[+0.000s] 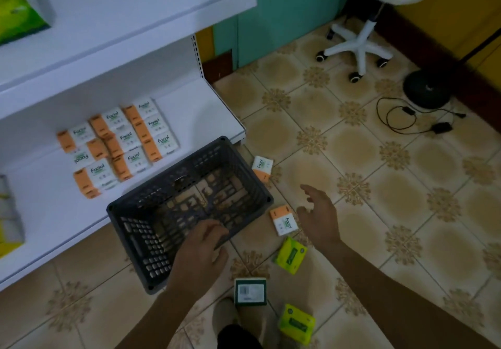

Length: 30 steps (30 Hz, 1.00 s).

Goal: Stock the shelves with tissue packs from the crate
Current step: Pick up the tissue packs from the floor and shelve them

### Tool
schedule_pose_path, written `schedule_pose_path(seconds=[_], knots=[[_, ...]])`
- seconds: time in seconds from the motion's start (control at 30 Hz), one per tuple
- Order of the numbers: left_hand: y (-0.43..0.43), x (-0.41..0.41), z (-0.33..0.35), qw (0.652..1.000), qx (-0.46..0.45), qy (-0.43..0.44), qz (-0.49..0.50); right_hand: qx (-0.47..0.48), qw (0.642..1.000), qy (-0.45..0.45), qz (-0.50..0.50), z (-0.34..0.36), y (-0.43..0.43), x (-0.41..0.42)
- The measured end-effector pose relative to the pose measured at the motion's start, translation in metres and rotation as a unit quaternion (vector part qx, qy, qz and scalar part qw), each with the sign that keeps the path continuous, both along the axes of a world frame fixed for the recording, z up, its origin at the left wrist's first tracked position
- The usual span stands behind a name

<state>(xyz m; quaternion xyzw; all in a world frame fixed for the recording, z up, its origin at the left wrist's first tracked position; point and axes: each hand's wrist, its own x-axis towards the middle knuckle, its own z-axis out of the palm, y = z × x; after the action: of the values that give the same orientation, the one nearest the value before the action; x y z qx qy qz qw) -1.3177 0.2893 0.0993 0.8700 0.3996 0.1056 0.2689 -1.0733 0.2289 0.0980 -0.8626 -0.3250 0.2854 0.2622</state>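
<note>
A dark grey plastic crate (141, 229) stands on the tiled floor against the bottom shelf (189, 112), with nothing in it. My left hand (199, 248) grips its near rim, fingers curled over the edge. My right hand (318, 213) hovers open above the floor, just right of an orange-and-white tissue pack (283, 220). Another orange-and-white tissue pack (262, 167) lies beside the crate's far right corner. Two yellow-green packs (291, 255) (296, 323) and a dark green box (250, 291) lie on the floor nearer me. Several orange-and-white packs (122, 145) are lined up on the bottom shelf.
A white upper shelf (135, 15) overhangs the bottom one. A white wheeled stool (363, 42) stands at the back, with a black round base (427, 89) and a tangled cable (401, 118) to its right. My foot (227, 313) shows near the bottom edge.
</note>
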Motion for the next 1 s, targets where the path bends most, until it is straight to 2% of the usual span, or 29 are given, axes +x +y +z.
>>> schedule_pose_path(seconds=[0.23, 0.33, 0.4, 0.57, 0.67, 0.73, 0.87, 0.93, 1.0], knots=[[0.034, 0.05, -0.034, 1.0, 0.0, 0.005, 0.018, -0.013, 1.0, 0.007, 0.022, -0.053, 0.051, 0.034], [0.045, 0.087, -0.06, 0.999, -0.033, 0.004, 0.036, -0.017, 0.999, 0.007, 0.049, -0.084, 0.075, 0.06], [0.062, 0.128, -0.088, 0.998, -0.055, 0.009, 0.04, -0.007, 0.997, 0.002, 0.073, -0.116, 0.099, 0.089], [0.106, 0.238, -0.182, 0.998, -0.034, -0.008, 0.057, 0.038, 0.987, -0.028, 0.155, -0.213, 0.153, 0.157], [0.133, 0.277, -0.231, 0.997, -0.016, -0.008, 0.071, 0.045, 0.97, -0.053, 0.235, -0.277, 0.176, 0.187], [0.145, 0.288, -0.247, 0.997, -0.011, -0.008, 0.069, 0.043, 0.965, -0.07, 0.25, -0.305, 0.191, 0.2], [0.155, 0.287, -0.287, 0.993, -0.034, 0.08, 0.078, 0.067, 0.953, -0.061, 0.29, -0.369, 0.216, 0.188], [0.162, 0.285, -0.297, 0.982, -0.058, 0.166, 0.074, 0.078, 0.941, -0.061, 0.325, -0.39, 0.229, 0.181], [0.165, 0.284, -0.302, 0.955, -0.083, 0.278, 0.068, 0.082, 0.931, -0.061, 0.351, -0.408, 0.241, 0.178]])
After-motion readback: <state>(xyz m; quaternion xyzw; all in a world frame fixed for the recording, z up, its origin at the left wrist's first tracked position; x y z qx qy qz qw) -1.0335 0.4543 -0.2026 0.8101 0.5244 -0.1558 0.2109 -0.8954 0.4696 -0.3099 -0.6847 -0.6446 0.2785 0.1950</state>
